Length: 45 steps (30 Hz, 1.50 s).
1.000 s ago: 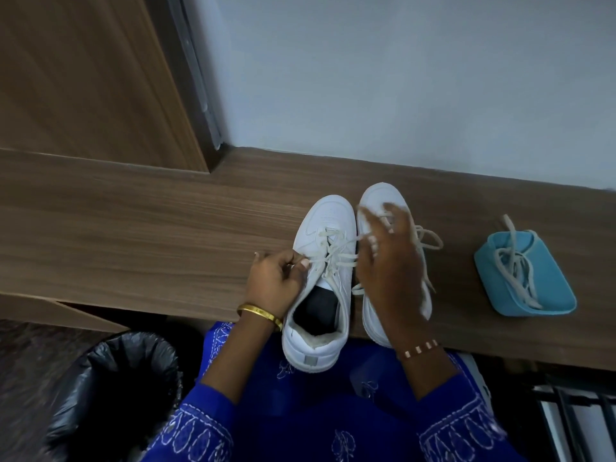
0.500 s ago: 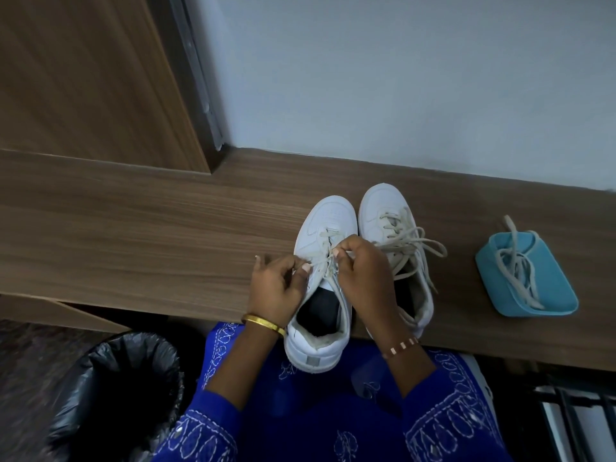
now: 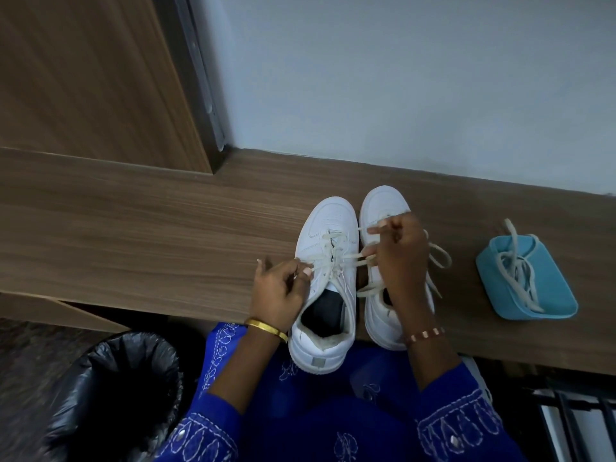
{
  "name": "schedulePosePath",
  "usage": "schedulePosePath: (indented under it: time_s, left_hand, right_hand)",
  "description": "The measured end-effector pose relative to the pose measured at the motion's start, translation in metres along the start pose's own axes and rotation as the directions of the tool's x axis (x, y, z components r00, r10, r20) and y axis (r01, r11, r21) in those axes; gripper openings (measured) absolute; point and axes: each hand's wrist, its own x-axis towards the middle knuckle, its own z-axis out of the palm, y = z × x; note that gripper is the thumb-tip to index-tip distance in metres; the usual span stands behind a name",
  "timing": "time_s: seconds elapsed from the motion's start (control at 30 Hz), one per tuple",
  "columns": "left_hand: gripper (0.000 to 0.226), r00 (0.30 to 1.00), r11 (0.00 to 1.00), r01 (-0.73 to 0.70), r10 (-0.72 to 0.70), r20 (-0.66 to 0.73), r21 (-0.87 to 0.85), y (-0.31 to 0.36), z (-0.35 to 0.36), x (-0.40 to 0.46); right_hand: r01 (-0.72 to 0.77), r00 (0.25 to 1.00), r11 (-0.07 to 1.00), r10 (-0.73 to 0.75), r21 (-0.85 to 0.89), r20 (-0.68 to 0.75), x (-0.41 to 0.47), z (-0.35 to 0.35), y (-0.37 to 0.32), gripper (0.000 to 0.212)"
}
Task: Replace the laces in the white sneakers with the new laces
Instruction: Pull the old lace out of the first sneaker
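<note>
- Two white sneakers sit side by side on the wood counter (image 3: 133, 235), toes pointing at the wall, heels hanging a bit over the near edge.
- The left sneaker (image 3: 328, 295) has its cream lace (image 3: 336, 258) loosened up, loops crossing over the tongue, and you can see the dark insole down inside.
- The left hand (image 3: 278, 288) is right against that shoe's outer side, fingers curled, grip pinching one end of the lace near the eyelets. Gold bangle on that wrist.
- The right hand (image 3: 398, 258) is up over the right sneaker (image 3: 383, 208), covering most of its middle. Its grip is closed too, fingers curled round a lace strand that runs across from the left shoe.
- The right sneaker's own lace (image 3: 440, 258) spills out loose past the hand on the far side, one loop lying on the counter. Beaded bracelet on that wrist.
- Over to the right, well apart from the shoes, there's a small blue tray (image 3: 546, 308) with another pale lace (image 3: 520, 275) bundled in it, one end sticking up over the back rim.
- Bottom left, below the counter, a bin with a black bag (image 3: 116, 391).
- Blue embroidered sleeves and lap fill the bottom of the shot.
</note>
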Motion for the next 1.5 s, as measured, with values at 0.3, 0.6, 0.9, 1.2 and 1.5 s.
schedulePosePath:
  time_s: [0.3,0.6,0.9,1.2,1.5]
  left_hand:
    - [0.040,0.930,0.837,0.367,-0.342,0.135,-0.406,0.007,0.001,0.008]
    - [0.031,0.887,0.734,0.369,-0.461,-0.020,-0.570,0.036,-0.021,0.040]
    - [0.031,0.884,0.725,0.467,-0.393,-0.252,0.507,-0.010,-0.063,0.041]
    - [0.031,0.958,0.900,-0.214,0.116,0.263,0.379,0.032,-0.006,0.029]
    - [0.029,0.938,0.893,0.328,-0.346,-0.004,-0.310,0.021,-0.011,0.029]
  right_hand:
    - [0.231,0.965,0.917,-0.175,-0.325,0.194,-0.034,-0.016,-0.003,0.010]
    - [0.318,0.915,0.791,-0.113,-0.522,0.386,-0.056,-0.006,0.008,0.016]
    - [0.352,0.888,0.767,-0.092,-0.537,0.451,-0.049,-0.005,0.009,0.030]
    - [0.331,0.875,0.807,-0.068,-0.489,0.480,-0.042,-0.006,0.010,0.029]
    - [0.326,0.887,0.797,-0.073,-0.508,0.455,-0.042,-0.004,0.013,0.043]
